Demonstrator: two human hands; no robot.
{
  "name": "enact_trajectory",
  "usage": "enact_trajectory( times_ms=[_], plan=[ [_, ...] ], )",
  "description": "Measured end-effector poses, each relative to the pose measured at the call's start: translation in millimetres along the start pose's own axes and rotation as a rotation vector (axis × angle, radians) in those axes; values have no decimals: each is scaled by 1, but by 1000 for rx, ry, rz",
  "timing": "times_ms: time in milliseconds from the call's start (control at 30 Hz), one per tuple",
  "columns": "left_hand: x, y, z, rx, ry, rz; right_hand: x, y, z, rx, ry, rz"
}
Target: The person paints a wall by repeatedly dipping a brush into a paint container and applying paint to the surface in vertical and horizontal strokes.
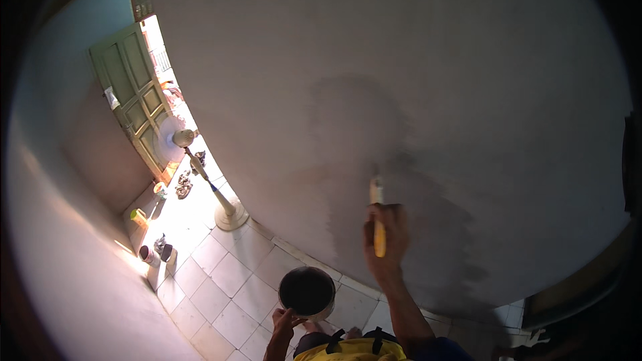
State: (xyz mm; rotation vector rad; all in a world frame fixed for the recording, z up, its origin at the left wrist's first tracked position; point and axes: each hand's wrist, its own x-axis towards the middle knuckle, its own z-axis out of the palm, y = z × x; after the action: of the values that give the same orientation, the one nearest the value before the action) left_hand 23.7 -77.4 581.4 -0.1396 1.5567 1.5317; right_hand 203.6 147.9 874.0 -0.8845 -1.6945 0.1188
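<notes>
A yellow-handled brush (380, 241) points tip-up, right of a round, dark-mouthed bucket (326, 311).

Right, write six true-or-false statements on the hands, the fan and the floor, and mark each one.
1. The left hand holds the bucket. True.
2. The right hand holds the brush. True.
3. The brush is blue-handled. False: yellow-handled.
4. The fan stands on the tiles. True.
5. The fan is nearer the person than the bucket. False: the bucket is nearer.
6. The tiles are black. False: they are pale.
</notes>
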Motion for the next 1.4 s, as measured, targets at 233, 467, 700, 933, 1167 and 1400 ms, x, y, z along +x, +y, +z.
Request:
enact_trajectory(
  times_ms=[233,467,700,933,1167,1400],
  plan=[
    [-35,-21,-13,-32,14,28,-1,43,-32,17,40,4],
    [-38,-18,-16,40,33,31,-31,47,-101,-217,250,64],
    [-18,-45,-40,28,-34,95,2,-4,-8,36,-20,-16],
    [-21,-30,-26,-106,64,51,32,0,-21,434,-121,20],
    [6,-15,-6,11,-14,7,130,-16,-51,319,-275,-497],
    [26,-12,-3,-19,-77,41,246,-89,-39,43,-478,-695]
  ],
)
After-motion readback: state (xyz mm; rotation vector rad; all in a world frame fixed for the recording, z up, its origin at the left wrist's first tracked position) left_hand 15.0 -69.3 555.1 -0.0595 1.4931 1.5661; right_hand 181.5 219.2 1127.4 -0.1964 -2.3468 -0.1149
